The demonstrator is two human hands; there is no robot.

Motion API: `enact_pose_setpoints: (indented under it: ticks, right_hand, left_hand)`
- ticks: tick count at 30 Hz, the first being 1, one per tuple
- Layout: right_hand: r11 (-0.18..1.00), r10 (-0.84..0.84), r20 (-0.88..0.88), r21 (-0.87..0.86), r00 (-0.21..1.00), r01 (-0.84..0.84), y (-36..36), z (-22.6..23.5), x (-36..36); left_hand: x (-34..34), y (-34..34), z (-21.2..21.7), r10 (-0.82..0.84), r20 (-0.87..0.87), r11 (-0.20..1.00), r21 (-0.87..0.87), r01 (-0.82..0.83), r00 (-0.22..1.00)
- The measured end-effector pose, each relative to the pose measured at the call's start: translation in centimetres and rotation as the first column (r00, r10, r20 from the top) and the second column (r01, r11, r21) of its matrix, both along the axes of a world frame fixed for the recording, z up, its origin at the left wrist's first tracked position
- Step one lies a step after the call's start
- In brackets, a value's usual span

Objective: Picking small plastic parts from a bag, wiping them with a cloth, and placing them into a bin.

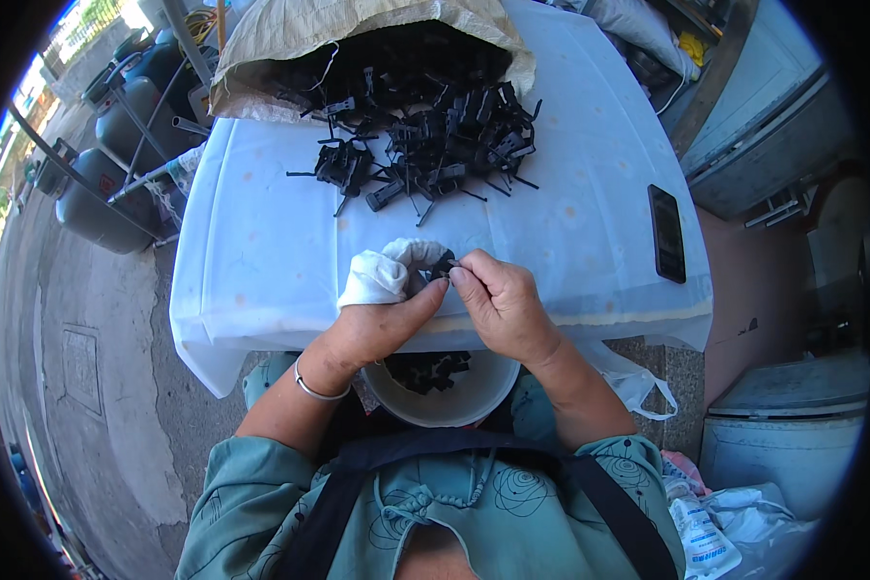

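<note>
My left hand point(385, 298), its fingers covered by white cloth and its thumb bare, is closed on a small black plastic part point(442, 263) above the table's near edge. My right hand point(501, 304) pinches at the right end of that same part with thumb and forefinger. Fingers hide most of it. Beyond my hands, a heap of black plastic parts point(445, 135) with thin prongs spills out of a woven sack point(251, 60). Below my wrists, a white bucket point(474, 398) holds several small black pieces.
A white cloth point(590, 184) covers the table, with a black phone point(666, 234) at its right. Grey gas cylinders point(99, 203) stand on the left. A clear plastic bag point(638, 382) hangs near the table's right front, and a lidded container point(783, 435) stands at lower right.
</note>
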State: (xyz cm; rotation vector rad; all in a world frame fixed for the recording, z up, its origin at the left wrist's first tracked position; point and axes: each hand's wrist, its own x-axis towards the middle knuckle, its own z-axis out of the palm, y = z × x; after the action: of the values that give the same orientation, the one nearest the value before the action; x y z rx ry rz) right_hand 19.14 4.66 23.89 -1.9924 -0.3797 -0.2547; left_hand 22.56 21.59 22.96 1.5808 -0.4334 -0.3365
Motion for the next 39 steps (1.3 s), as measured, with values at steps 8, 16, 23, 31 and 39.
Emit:
enact_pose_setpoints:
  ticks: [8, 16, 23, 31, 39]
  right_hand:
    - [0.991, -0.103, -0.025, 0.089, 0.994, 0.104, 1.9, -0.8, -0.3]
    - [0.979, -0.027, -0.132, 0.196, 0.991, 0.053, 2.1, -1.9, -0.2]
    - [0.972, -0.029, -0.196, 0.221, 0.980, 0.073, 1.8, -2.1, -0.2]
    - [0.999, 0.027, -0.026, -0.033, 0.999, -0.028, -0.7, -1.4, 0.7]
    - [0.997, 0.071, 0.037, -0.042, 0.997, -0.069, -1.5, 0.9, 0.6]
  left_hand:
    - [-0.9, -0.2, -0.1, 0.111, 0.267, 0.989, 0.061, -0.132, 0.957]
    - [-0.5, -0.1, -0.2, 0.115, 0.568, 0.973, 0.099, -0.207, 0.815]
    - [-0.8, -0.5, 0.2, 0.136, 0.510, 0.974, 0.089, -0.209, 0.849]
    - [0.5, 0.8, 0.6, 0.024, -0.083, 0.977, -0.211, -0.041, 0.996]
    - [0.5, 0.5, 0.0, 0.030, -0.019, 0.991, -0.129, -0.032, 0.999]
